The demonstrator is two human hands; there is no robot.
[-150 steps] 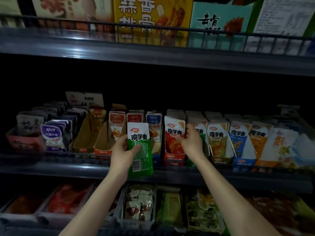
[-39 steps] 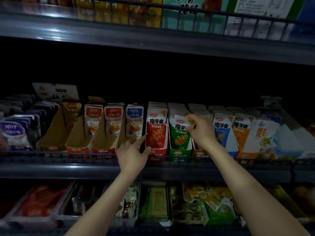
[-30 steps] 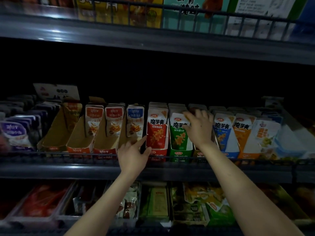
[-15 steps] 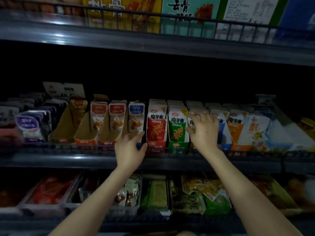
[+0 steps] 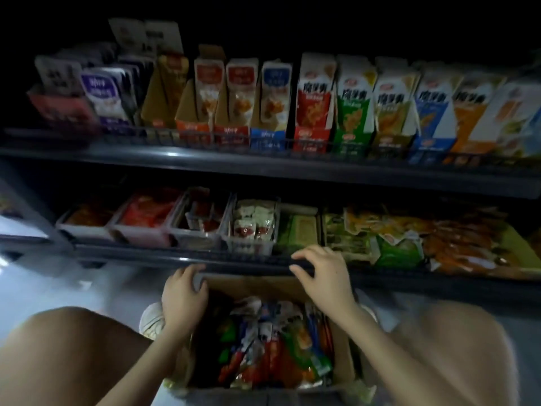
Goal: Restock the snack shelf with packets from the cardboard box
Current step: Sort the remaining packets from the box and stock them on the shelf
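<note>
cardboard box (image 5: 254,284): on floor (image 5: 117,288), far wall just beside lower shelf (image 5: 234,259) front edge; keeps stock in reach.
packets (image 5: 272,344): mixed loose heap filling the box; none lifted.
left hand (image 5: 184,297): at box's far left corner, fingers curled. Cannot tell if it grips the rim; probably steadying the box.
right hand (image 5: 325,276): over box's far edge, fingers spread wide, holding nothing; likely going for a packet.
snack shelf (image 5: 263,168): display cartons (image 5: 354,104) upright along front edge, faces out.

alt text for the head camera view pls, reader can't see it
A person's left hand and right hand are over an open cardboard box full of mixed snack packets, neither holding a packet. Behind it are dim store shelves: upright snack cartons on the upper shelf, trays of packets below.
</note>
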